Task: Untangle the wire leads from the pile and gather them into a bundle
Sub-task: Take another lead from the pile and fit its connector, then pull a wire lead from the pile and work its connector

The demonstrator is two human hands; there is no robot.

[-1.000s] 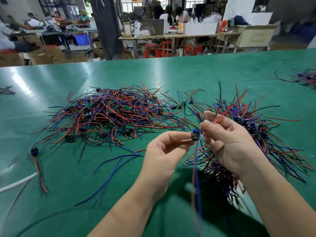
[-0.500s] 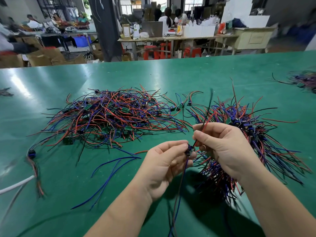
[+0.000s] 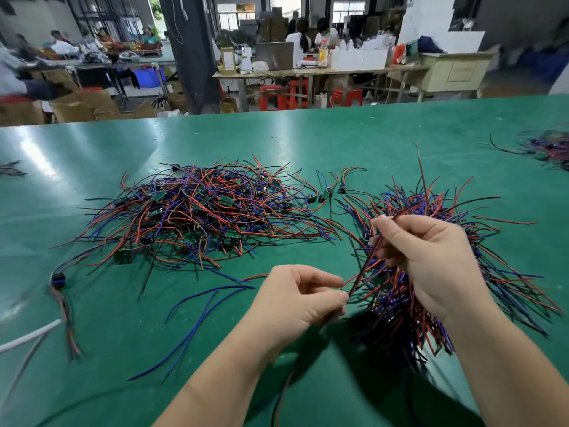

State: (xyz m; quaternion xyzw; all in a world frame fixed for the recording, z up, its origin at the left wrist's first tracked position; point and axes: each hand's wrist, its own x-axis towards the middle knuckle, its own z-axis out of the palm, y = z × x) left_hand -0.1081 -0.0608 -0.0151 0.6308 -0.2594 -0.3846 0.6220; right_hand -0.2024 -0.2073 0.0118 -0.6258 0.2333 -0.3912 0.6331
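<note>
Mid-sort, by the look: one lead (image 3: 366, 260) stretched btwn both hands, just in front of the gathered bundle (image 3: 400, 306) on the R side of the green tabletop (image 3: 308, 143). Big tangled pile (image 3: 197, 214) to the L, well apart from the hands, so plenty left to do. Next, prob.: straighten the lead, lay it alongside the bundle w/ ends lined up, then reach to the pile for another. Calls for a light pull so nothing snags.

L hand (image 3: 295, 300): fingers (image 3: 338, 298) nearly closed, thumb + forefinger pinching the lead's lower part, rest curled loose. R hand (image 3: 431, 257): fingers (image 3: 388, 241) curled narrow round the lead's upper part, above the bundle; can't tell whether gripping the bundle too. A few loose blue wires (image 3: 197, 306) on the tabletop btwn pile and L hand.
</note>
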